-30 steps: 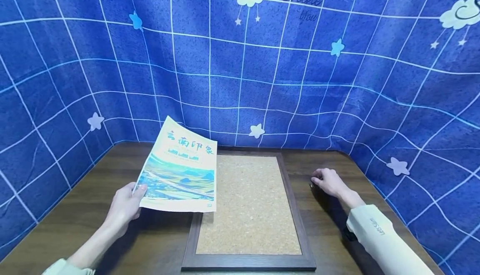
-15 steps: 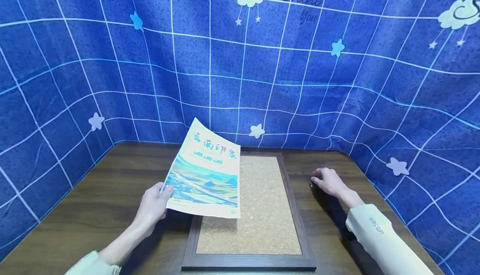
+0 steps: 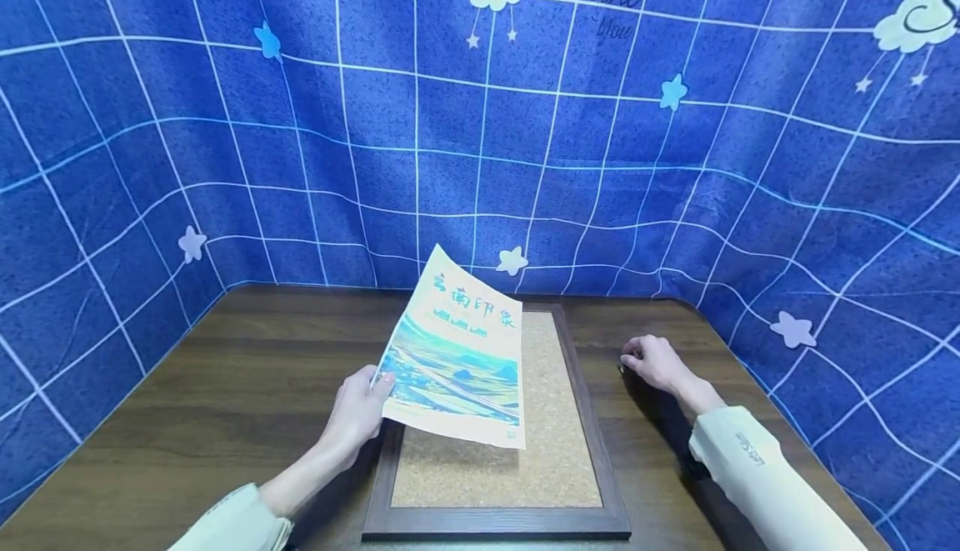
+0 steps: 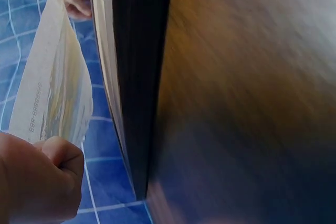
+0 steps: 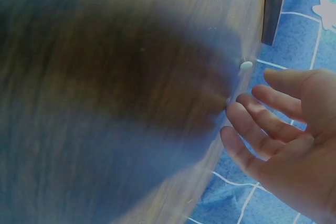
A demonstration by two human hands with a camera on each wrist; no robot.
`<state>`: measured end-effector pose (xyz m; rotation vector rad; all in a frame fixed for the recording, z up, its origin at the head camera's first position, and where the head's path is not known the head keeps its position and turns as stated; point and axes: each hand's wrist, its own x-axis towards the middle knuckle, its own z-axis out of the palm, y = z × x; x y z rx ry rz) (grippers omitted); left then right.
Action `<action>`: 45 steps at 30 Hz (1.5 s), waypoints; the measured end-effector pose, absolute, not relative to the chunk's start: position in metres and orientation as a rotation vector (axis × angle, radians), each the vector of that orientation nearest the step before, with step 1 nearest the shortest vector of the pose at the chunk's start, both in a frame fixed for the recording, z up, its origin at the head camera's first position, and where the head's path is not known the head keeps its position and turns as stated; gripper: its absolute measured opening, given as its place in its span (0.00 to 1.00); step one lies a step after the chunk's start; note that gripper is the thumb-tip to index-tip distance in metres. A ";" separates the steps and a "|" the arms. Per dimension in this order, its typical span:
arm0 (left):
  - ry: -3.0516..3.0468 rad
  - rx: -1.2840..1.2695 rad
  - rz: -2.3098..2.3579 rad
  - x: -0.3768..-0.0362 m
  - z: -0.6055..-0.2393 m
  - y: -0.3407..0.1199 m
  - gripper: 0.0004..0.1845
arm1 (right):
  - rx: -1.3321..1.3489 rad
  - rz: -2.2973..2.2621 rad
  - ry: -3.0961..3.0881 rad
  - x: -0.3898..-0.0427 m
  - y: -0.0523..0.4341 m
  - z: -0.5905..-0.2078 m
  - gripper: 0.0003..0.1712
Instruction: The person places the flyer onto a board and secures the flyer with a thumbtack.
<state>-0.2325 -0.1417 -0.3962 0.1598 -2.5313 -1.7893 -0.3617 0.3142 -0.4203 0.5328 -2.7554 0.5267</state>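
My left hand pinches the lower left corner of a printed poster with a blue-green landscape and a cream border. It holds the sheet tilted above the left half of a cork board in a dark wooden frame. In the left wrist view my curled fingers grip the poster beside the frame. My right hand rests on the table right of the frame, holding nothing. Its relaxed fingers touch the wood near a small white pin-like thing.
The brown wooden table is enclosed at the back and both sides by a blue grid-patterned cloth with stars and clouds. The frame lies at the middle of the table, close to the near edge.
My left hand has carried the poster to the right, from left of the frame to over the cork board. The right hand has stayed in place.
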 end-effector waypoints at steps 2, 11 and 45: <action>-2.533 0.162 -1.796 -0.233 -0.397 -0.134 0.15 | 0.543 0.543 -2.755 -0.361 0.314 -0.420 0.04; -2.554 0.102 -1.790 -0.234 -0.399 -0.107 0.14 | 0.557 0.568 -2.764 -0.358 0.313 -0.418 0.06; -2.741 -0.163 -2.027 -0.212 -0.403 -0.089 0.18 | 0.580 0.587 -2.845 -0.357 0.317 -0.420 0.06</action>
